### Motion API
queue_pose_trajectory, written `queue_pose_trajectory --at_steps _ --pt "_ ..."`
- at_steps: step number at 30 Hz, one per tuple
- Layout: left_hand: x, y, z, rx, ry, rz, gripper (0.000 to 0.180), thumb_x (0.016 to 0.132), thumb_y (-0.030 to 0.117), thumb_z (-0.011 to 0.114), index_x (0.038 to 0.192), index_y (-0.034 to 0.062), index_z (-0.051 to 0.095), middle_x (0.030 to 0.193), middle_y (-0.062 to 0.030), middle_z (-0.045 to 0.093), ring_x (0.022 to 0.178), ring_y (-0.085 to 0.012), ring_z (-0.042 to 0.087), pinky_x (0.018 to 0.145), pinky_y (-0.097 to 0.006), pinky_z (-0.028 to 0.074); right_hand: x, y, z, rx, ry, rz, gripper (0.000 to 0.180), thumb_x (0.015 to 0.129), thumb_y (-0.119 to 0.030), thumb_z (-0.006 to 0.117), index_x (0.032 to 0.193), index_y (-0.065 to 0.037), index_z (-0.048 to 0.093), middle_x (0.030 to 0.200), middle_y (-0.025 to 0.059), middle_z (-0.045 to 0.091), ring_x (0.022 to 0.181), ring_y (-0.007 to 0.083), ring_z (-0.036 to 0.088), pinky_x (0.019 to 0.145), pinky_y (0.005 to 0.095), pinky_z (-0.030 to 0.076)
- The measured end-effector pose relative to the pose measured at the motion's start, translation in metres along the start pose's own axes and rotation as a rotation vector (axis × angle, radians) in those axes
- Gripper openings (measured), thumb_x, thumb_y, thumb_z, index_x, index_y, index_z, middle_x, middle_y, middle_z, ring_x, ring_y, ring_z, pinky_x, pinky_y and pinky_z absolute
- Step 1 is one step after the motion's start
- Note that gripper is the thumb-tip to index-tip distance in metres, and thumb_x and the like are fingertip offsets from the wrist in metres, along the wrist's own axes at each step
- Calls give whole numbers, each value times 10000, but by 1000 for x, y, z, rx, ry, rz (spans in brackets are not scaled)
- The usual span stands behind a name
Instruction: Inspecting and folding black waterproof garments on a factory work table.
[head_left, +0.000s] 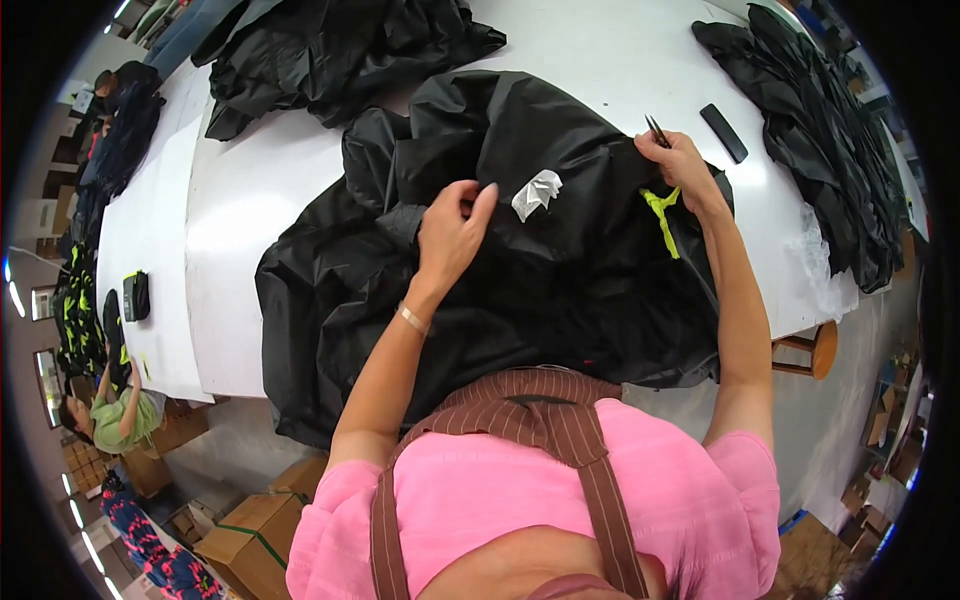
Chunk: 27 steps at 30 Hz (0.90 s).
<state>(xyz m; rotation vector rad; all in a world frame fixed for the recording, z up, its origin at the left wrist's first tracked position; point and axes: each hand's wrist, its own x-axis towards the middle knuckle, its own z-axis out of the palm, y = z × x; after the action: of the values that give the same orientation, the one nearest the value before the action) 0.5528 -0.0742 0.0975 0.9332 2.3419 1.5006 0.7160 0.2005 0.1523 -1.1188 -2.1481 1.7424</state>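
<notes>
A large piece of glossy black fabric (560, 290) lies rumpled over the white table in front of me and hangs over its near edge. My left hand (452, 232) rests over the middle of it, thumb and fingers apart, with nothing seen between them. To its right, a crumpled white-grey scrap (537, 194) sits on the fabric. At the fabric's right side my right hand (678, 168) is closed around small dark thread snips (655, 132), points up and away from me. A neon yellow-green strip (662, 222) lies on the fabric just below that hand.
More black fabric is heaped at the far left (330, 60) and along the right (810, 140). A black oblong object (724, 133) lies on the white table (600, 50). Clear plastic (815, 255) hangs above a wooden stool (822, 350). Cardboard boxes (250, 540) and another person (125, 415) are at left.
</notes>
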Motion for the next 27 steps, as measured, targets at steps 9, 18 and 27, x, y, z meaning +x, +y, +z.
queue_pose_trajectory --at_steps 9,18,27 --pt "10 17 26 -901 -375 -549 150 879 185 598 917 40 609 837 -42 651 712 -112 609 642 -274 480 -22 10 1 -271 370 -520 268 832 -233 666 1037 -62 647 932 -23 581 635 65 431 592 215 377" --pt "-13 63 58 -1072 -585 -339 176 913 104 565 1064 36 622 1012 -32 631 934 -124 582 868 -268 462 -96 48 68 -317 290 -345 320 784 -181 705 1087 -96 646 831 118 657 667 217 653 625 288 483" --pt "46 -25 -18 549 198 275 955 612 176 823 1407 182 294 1447 -156 267 1262 -394 341 942 -458 391 -97 30 -24 254 249 -190 171 863 -95 623 988 17 655 829 -24 593 751 50 514 715 198 401"
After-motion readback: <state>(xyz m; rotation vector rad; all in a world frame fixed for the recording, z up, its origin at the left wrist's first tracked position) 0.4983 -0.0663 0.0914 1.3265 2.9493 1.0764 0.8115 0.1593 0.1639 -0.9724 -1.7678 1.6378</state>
